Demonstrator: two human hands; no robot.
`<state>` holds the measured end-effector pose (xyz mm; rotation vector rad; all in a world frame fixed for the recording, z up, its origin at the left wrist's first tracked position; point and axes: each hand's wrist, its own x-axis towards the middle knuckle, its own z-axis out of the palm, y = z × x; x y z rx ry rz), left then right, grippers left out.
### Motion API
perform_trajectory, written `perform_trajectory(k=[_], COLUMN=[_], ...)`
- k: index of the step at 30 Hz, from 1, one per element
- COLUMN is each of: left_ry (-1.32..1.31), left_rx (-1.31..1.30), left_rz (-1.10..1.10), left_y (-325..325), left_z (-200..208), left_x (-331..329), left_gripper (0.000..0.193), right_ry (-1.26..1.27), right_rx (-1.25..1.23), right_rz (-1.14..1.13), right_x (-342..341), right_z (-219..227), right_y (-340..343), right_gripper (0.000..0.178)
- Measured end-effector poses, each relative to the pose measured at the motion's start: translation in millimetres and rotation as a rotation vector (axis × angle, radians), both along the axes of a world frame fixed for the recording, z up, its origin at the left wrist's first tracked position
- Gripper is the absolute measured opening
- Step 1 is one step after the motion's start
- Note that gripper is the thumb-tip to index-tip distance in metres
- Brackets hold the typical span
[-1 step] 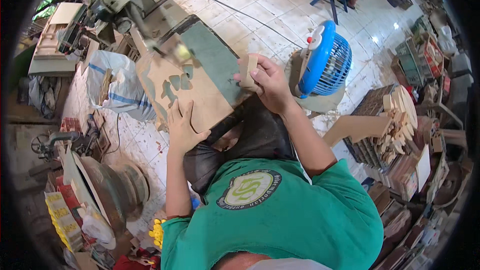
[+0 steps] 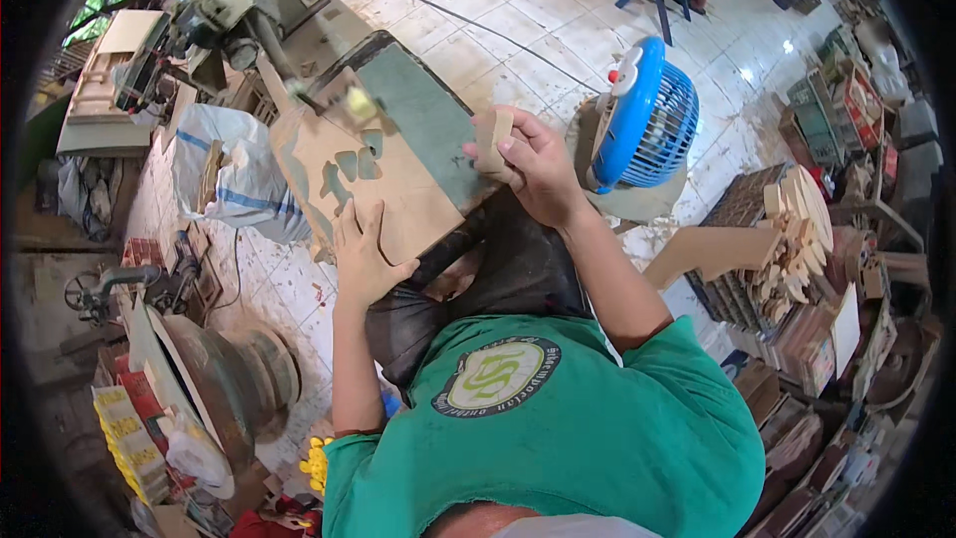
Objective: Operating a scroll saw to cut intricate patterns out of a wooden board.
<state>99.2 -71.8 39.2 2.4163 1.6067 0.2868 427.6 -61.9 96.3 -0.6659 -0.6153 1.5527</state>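
Note:
My left hand (image 2: pixel 364 257) lies with spread fingers on a thin wooden board (image 2: pixel 413 191), at its near edge. Several shaped holes are cut through the board, just beyond my fingertips. Under the board is the grey-green table (image 2: pixel 423 90) of a machine, which looks like a scroll saw (image 2: pixel 267 38), its arm reaching over the far left part. A pale yellow part (image 2: pixel 360 104) sits above the board near the holes. To the right of the table, my right hand (image 2: pixel 543 167) is raised and closed round a small tan wooden piece (image 2: pixel 493 144), pinched between thumb and fingers.
A blue fan (image 2: pixel 637 120) stands close to my right hand. White sack (image 2: pixel 224 164) is left of the table. A dark crate of cut wood pieces (image 2: pixel 742 284) stands at right, an old round-bodied machine (image 2: pixel 214 369) at lower left. A cable (image 2: pixel 438 5) crosses the tiled floor.

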Motion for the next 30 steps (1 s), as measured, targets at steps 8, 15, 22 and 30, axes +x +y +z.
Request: perform_trajectory(k=[8,15,22,30], left_ry=[-0.012,-0.003,0.017,-0.011], left_rx=[-0.016,0.011,0.016,-0.011], left_rz=[0.031,0.028,0.024,-0.021], left_y=[-1.3,-0.5,2.2,13.7], left_z=[-1.0,-8.8,-10.9,-28.3], left_x=[4.3,-0.1,-0.4,-20.1], left_gripper=[0.115,0.113,0.114,0.116], right_ry=[-0.281,-0.557,-0.491,-0.724], right_rx=[0.118,0.173,0.080,-0.064], right_rz=[-0.192,-0.303,-0.301,-0.343], right_x=[19.0,37.2,56.8,75.8], right_z=[-8.5,-6.1,0.7,-45.2], right_y=[-34.4,-69.1,-92.6,-125.8], right_gripper=[0.049,0.050,0.052,0.033])
